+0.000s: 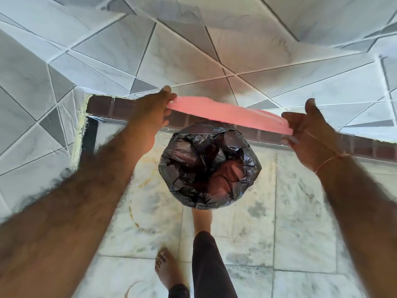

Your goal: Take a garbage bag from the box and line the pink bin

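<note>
A black garbage bag (209, 164) covers the bin standing on the floor below me; pink shows through the crumpled plastic inside. Above and behind it I hold a flat pink lid (229, 114), blurred by motion, tilted with its left end higher. My left hand (153, 108) grips the lid's left end and my right hand (305, 127) grips its right end, a thin bracelet on that wrist. The garbage bag box is not in view.
A tiled wall (193, 50) with grey triangle patterns stands right behind the bin, with a brown brick strip (107, 107) at its base. My bare feet (167, 269) and a dark trouser leg (206, 265) stand on the marble floor just in front of the bin.
</note>
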Demonstrator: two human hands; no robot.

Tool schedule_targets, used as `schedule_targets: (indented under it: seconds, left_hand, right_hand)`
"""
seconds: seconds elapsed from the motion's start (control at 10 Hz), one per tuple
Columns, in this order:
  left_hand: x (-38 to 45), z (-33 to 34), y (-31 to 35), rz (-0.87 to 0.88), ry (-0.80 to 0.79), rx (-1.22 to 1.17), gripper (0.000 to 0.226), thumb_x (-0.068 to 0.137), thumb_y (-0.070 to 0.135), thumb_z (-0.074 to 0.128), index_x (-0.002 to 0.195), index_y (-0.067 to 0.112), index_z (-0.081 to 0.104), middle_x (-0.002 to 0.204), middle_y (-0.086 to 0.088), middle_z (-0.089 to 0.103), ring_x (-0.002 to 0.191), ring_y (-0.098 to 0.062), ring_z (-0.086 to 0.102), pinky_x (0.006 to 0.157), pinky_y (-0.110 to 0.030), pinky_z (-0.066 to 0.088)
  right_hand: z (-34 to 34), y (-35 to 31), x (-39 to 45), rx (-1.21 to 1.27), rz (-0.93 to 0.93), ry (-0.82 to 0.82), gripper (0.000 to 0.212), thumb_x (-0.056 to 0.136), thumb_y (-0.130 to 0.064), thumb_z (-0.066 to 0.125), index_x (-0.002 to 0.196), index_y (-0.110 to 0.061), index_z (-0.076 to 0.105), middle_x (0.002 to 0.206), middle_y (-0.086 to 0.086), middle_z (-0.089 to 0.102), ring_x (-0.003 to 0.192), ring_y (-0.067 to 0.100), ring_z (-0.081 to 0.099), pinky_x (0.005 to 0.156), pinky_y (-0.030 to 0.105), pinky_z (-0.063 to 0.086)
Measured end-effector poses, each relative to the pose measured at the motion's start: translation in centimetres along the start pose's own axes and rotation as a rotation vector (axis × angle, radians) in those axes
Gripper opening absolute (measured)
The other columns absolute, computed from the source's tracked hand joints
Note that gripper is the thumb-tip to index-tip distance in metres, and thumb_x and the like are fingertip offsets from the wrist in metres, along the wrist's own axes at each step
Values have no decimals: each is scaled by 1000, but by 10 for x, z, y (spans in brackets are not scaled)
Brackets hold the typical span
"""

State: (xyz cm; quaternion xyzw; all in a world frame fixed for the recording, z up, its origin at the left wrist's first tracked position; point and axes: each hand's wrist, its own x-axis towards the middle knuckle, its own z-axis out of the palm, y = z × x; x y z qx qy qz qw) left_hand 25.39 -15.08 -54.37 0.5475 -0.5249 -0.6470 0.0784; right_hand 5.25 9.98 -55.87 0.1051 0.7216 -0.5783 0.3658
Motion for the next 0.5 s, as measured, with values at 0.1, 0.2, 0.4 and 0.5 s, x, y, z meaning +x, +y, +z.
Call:
schedule_targets:
  seconds: [0.1, 0.2, 0.4, 0.5]
  left_hand:
    - [-15, -6, -25, 28, -8, 19, 29, 94, 38, 49, 82, 19, 66, 100, -3, 69, 93, -21, 64, 86, -37, 51]
    - [-27, -16, -57, -85, 62, -48, 24, 89, 37, 58, 84, 17, 69, 106, -9, 71, 95, -26, 65, 89, -41, 50]
    - [-94, -23, -70, -54, 15, 179, 23, 90, 33, 54, 69, 26, 58, 86, -6, 60, 85, -23, 53, 84, -39, 49]
    - [-142, -28, -44, 60, 55, 289, 31, 88, 30, 53, 64, 12, 62, 70, -7, 63, 72, -27, 55, 66, -33, 45]
  right_hand:
    - [-2, 21, -13, -78, 35, 9, 50, 86, -63, 48, 65, -21, 65, 56, -8, 65, 46, 8, 46, 43, 16, 35]
    - [2, 50, -34, -119, 53, 13, 37, 95, -42, 49, 68, -21, 63, 65, -6, 63, 60, 8, 54, 54, 21, 39]
    - [20, 76, -91, -654, -155, 16, 63, 79, -62, 44, 77, -3, 68, 83, 20, 71, 83, 39, 65, 80, 48, 54]
    - [31, 58, -131, -720, -242, -32, 41, 84, -53, 52, 71, -17, 67, 81, 4, 71, 77, 26, 64, 74, 35, 51]
